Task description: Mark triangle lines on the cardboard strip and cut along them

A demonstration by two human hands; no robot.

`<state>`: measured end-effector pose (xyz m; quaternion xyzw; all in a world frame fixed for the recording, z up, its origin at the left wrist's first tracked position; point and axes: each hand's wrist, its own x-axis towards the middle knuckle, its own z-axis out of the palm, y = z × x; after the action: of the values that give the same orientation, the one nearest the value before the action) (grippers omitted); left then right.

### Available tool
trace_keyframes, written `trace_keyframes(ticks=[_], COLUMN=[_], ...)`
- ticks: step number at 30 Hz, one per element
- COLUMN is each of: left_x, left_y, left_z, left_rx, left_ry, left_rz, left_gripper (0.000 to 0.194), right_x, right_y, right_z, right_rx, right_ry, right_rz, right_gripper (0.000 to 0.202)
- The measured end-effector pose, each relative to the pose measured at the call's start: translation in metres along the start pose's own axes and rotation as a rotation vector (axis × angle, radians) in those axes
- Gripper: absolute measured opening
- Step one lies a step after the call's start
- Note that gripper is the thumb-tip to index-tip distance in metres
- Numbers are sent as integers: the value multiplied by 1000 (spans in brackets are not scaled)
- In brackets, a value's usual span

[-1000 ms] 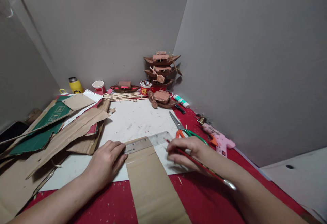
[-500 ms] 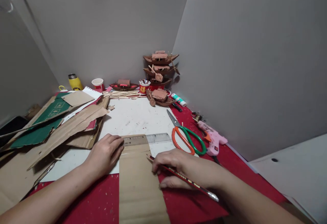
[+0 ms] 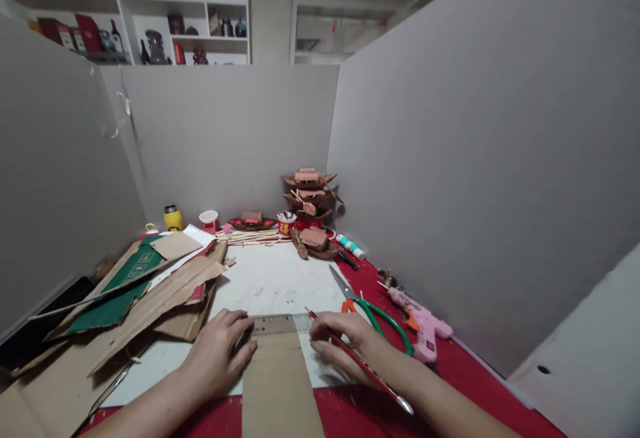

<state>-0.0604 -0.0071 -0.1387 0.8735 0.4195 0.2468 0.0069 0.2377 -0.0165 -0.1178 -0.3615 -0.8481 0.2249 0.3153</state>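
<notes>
A strip of brown cardboard lies lengthwise in front of me. Across its far end rests a clear ruler. My left hand is closed at the ruler's left end, its fingertips holding the ruler down and its thumb by the cardboard's left edge. In my right hand is a red and black pencil, its point up beside the ruler's right part and its silver end toward me. Beyond that hand, scissors with green and orange handles lie with their blades pointing away; the hand hides part of the orange handle.
Torn cardboard pieces are heaped at the left. A pink glue gun lies at the right. Model boats are stacked at the back, near thin wooden sticks, a red cup and a yellow bottle. Grey partitions surround the table.
The camera has tilted up, bringing shelves into view. My right hand with the pencil has shifted from over the cardboard to the ruler's right part. My left hand stays at the ruler.
</notes>
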Motion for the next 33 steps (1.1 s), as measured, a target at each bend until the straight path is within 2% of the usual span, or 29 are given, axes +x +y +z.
trace_keyframes(ticks=[6,13,33], left_x=[0,1,0], left_y=[3,8,9], left_z=[1,-2,1], left_rx=[10,11,-13], left_ry=[-14,-39,-56], left_rz=[-10,-33,-50], left_gripper=[28,25,19], right_x=[7,7,7], right_y=[13,16,11], right_z=[1,-1,-5], right_rx=[-67,-91,-78], right_ry=[125,193,186], right_rz=[-19,-7,-12], right_gripper=[21,25,28])
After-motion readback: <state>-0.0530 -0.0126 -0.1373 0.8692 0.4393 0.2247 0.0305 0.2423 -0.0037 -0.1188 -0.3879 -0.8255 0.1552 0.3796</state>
